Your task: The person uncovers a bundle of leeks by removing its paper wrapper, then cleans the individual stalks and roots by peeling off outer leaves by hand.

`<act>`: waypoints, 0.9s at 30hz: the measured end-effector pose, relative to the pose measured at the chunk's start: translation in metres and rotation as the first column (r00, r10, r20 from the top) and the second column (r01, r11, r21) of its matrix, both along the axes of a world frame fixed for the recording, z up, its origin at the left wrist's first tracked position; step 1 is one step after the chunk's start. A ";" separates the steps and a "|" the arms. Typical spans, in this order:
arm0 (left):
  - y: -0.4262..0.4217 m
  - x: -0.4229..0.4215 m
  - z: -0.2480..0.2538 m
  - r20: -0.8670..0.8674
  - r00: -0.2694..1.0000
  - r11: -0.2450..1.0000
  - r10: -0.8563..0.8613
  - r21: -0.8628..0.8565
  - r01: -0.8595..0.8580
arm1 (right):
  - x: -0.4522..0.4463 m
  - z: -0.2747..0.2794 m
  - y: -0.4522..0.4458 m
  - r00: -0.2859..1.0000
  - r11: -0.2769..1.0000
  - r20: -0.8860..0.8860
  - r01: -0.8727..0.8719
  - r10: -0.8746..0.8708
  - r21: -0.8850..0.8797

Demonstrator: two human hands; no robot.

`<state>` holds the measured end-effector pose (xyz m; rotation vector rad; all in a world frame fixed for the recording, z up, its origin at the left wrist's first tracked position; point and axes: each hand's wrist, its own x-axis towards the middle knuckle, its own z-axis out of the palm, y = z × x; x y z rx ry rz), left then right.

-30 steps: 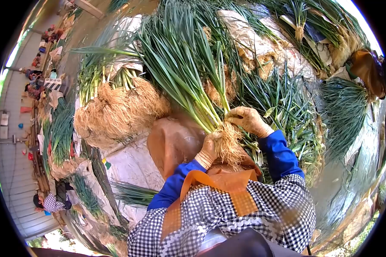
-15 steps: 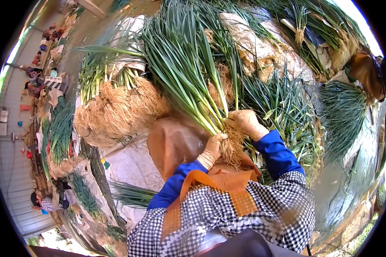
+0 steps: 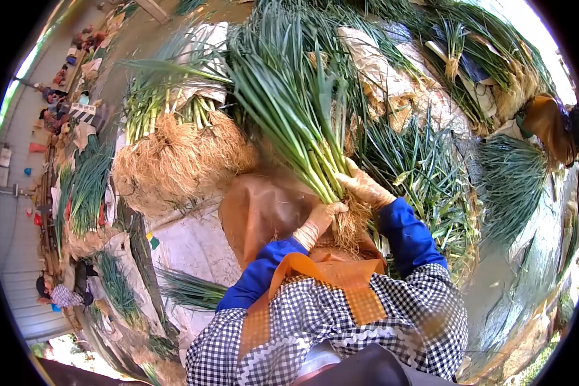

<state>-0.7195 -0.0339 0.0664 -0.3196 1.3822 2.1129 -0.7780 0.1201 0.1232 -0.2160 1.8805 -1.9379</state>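
Observation:
A bunch of long green-leaved plants (image 3: 309, 138) with pale stems and tan roots is held in front of my body, leaves pointing up and to the left. My left hand (image 3: 319, 224) is closed around the stem bases at the left, just above the roots (image 3: 352, 228). My right hand (image 3: 365, 185) grips the same bunch from the right, its fingers against the stems. A brown apron (image 3: 264, 215) covers my lap below the bunch. The fingertips behind the stems are hidden.
A large pile of rooted plants (image 3: 181, 151) lies at the left. Loose green leaves (image 3: 424, 174) are heaped at the right, beside a white sack (image 3: 373, 71). Another bundle (image 3: 511, 180) lies farther right. Several people sit in the distance at the left; a person (image 3: 64, 294) is at lower left.
The right hand has shifted from the root end to the stems, its fingers extending upward along them. The leaves have swung slightly to the right.

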 end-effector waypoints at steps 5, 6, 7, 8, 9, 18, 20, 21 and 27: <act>-0.004 -0.023 0.053 -0.113 0.669 0.433 -0.735 -0.837 0.334 | 0.008 -0.005 -0.009 0.992 0.934 -0.090 -0.056 0.093 0.352; -0.004 -0.020 0.061 -0.179 0.597 0.398 -0.782 -0.881 0.258 | 0.010 0.002 -0.008 0.997 0.967 -0.061 -0.038 0.055 0.253; -0.005 -0.025 0.090 0.021 0.491 0.217 -0.871 -0.881 0.422 | 0.012 0.010 -0.008 1.000 0.989 -0.026 -0.006 0.010 0.151; -0.012 -0.027 0.081 -0.066 0.519 0.362 -0.852 -0.791 0.494 | 0.005 0.010 -0.011 0.996 1.000 0.087 0.011 -0.013 0.029; -0.019 -0.030 0.073 -0.146 0.555 0.493 -0.819 -0.674 0.550 | 0.010 0.016 0.001 0.965 0.964 0.263 0.081 -0.012 -0.252; 0.010 -0.070 0.026 0.059 0.998 0.903 0.031 0.426 -0.054 | 0.036 0.023 -0.002 0.886 0.824 -0.438 0.133 0.150 0.551; 0.017 -0.077 0.036 0.095 0.995 0.864 0.002 0.502 -0.050 | 0.053 0.048 -0.003 0.741 0.668 -0.566 0.218 0.361 0.711; 0.020 -0.073 0.053 0.098 0.986 0.939 0.133 0.306 -0.157 | 0.062 0.053 0.009 0.641 0.732 -0.657 0.211 0.397 0.648; -0.004 -0.099 0.076 -0.036 0.995 0.638 -0.089 0.766 0.084 | 0.035 0.080 0.102 0.928 0.960 -0.248 0.276 -0.280 -0.048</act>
